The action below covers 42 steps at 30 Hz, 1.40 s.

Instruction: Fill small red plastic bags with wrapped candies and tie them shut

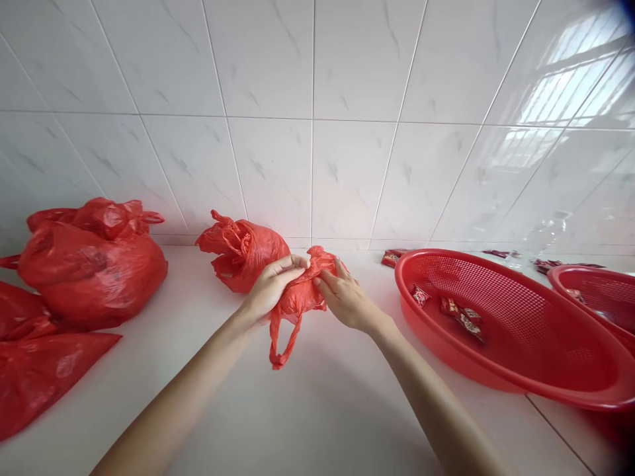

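Observation:
Between my two hands, over the middle of the white counter, is a crumpled red plastic bag (300, 296). My left hand (272, 285) pinches its upper left part between thumb and fingers. On the other side, my right hand (346, 297) is closed on the bag's right part, with some fingertips hidden behind it. One looped handle of the bag hangs down below my left hand. Just behind my left hand, a filled red bag (260, 248) with twisted handles rests near the wall.
Large filled red bags (94, 271) stand at the left. To the right, a big red basket (461, 357) holds several small wrapped packets (469, 322). Beyond it are another red basket (595, 284), a clear plastic bottle (546, 235) and more packets. A tiled wall runs behind.

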Motion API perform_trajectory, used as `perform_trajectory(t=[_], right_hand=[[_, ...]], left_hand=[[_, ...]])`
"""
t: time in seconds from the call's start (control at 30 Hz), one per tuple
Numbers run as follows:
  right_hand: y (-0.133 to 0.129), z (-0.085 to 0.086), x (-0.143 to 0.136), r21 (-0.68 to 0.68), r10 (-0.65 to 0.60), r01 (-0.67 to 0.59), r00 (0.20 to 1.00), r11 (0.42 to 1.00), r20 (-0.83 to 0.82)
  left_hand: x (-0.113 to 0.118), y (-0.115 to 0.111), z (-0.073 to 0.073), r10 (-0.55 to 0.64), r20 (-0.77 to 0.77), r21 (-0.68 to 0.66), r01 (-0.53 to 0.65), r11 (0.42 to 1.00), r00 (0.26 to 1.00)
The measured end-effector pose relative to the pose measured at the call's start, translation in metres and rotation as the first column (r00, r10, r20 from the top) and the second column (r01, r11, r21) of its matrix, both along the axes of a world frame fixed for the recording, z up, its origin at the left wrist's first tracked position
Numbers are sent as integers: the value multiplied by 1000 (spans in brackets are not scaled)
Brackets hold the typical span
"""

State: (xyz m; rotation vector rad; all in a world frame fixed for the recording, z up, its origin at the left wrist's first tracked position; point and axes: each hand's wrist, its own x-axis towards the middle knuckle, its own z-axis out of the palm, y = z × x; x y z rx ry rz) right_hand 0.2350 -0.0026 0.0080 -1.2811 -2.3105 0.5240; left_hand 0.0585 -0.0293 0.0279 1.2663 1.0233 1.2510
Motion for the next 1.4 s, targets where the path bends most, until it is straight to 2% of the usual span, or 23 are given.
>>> perform_trajectory(t=[0.1,0.2,0.3,0.37,0.47,0.63,0.7,0.77,0.83,0.9,1.0,1.07,1.13,1.2,1.3,1.4], right_hand=[[8,-3,0,114,-160,166,985,979,-64],[14,-5,4,235,-360,344,933,909,28],[18,-7,11,175,-452,428,881,887,137],[20,-7,16,114,-463,450,875,886,142],[24,-5,21,123,-459,451,887,884,51],[24,-3,21,209,-297,326,942,922,-160],[21,0,20,200,-243,281,950,938,-196],[16,5,19,153,-232,262,954,953,-189],[12,10,20,113,-253,271,956,956,-152],[7,15,22,111,-305,310,951,944,-60],[2,19,26,127,-376,355,901,926,217],[0,18,27,86,-365,362,842,928,397],[0,17,27,28,-333,369,800,929,499],[-1,18,27,-28,-282,355,788,935,548],[-8,25,31,-82,-198,283,822,956,534],[-18,36,35,50,-131,121,900,991,416]], left_hand=[[-4,-2,7,-21,15,-31,21,999,1000],[-11,-2,10,-54,-123,15,56,998,991],[-19,1,6,-59,-344,74,89,993,937],[-24,3,2,-5,-520,139,91,986,854],[-29,4,-4,104,-701,206,61,977,706],[-37,5,-12,239,-854,232,-73,970,463],[-41,6,-13,272,-892,240,-133,962,360],[-44,9,-14,267,-918,224,-172,959,294],[-47,12,-14,248,-922,211,-150,966,298],[-52,15,-13,216,-907,203,-75,976,362],[-62,21,-14,203,-875,228,5,974,440],[-69,23,-15,201,-867,236,20,972,456],[-73,24,-17,163,-871,206,42,978,463],[-73,24,-20,99,-884,145,66,987,457],[-66,23,-23,-18,-910,16,78,997,414],[-59,23,-28,-81,-921,-56,74,996,382]])
